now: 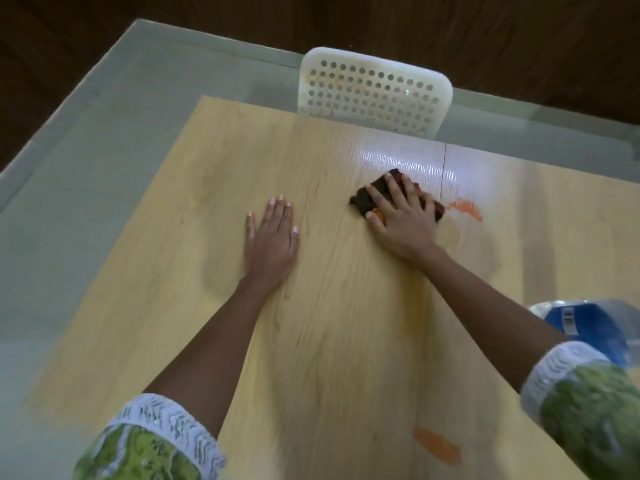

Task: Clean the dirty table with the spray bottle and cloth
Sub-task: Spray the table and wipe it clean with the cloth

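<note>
Wiping underway: right hand [403,221] presses dark cloth [375,195] flat on table [322,341], grip spread over it, not clenched. Left hand [272,237] flat, released, bracing. Best drag cloth right over smear [465,207], then near smear [437,445]. Bottle [588,325] sits right edge.

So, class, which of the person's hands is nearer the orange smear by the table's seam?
Right. The right hand presses the cloth just beside the orange smear; the left hand lies flat on the table, well away.
</note>
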